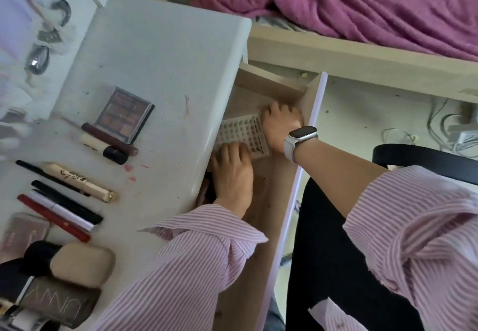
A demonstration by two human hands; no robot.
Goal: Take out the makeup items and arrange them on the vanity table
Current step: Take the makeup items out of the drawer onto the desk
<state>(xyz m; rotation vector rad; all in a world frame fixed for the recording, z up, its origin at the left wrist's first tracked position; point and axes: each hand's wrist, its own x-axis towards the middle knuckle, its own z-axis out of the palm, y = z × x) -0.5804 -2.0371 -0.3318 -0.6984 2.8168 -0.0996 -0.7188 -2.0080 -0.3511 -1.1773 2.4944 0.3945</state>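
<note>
Both of my hands reach into the open wooden drawer [261,196] under the white vanity table [160,54]. My left hand [234,173] and my right hand [280,126] each grip an end of a flat pale palette [241,131] with rows of small colour dots, lying in the drawer. On the table lie an eyeshadow palette [122,114], a dark brown tube [108,135], a cream tube with a black cap [103,145], a gold mascara [80,182], several pens and pencils [62,210], a beige pouch [82,264] and a dark box [59,305].
A bed with a purple blanket [349,7] stands behind the drawer. A black chair edge [426,158] is at the right, with cables [445,129] on the floor beyond. A mirror [23,46] runs along the table's left side. Bare tabletop lies at the far end.
</note>
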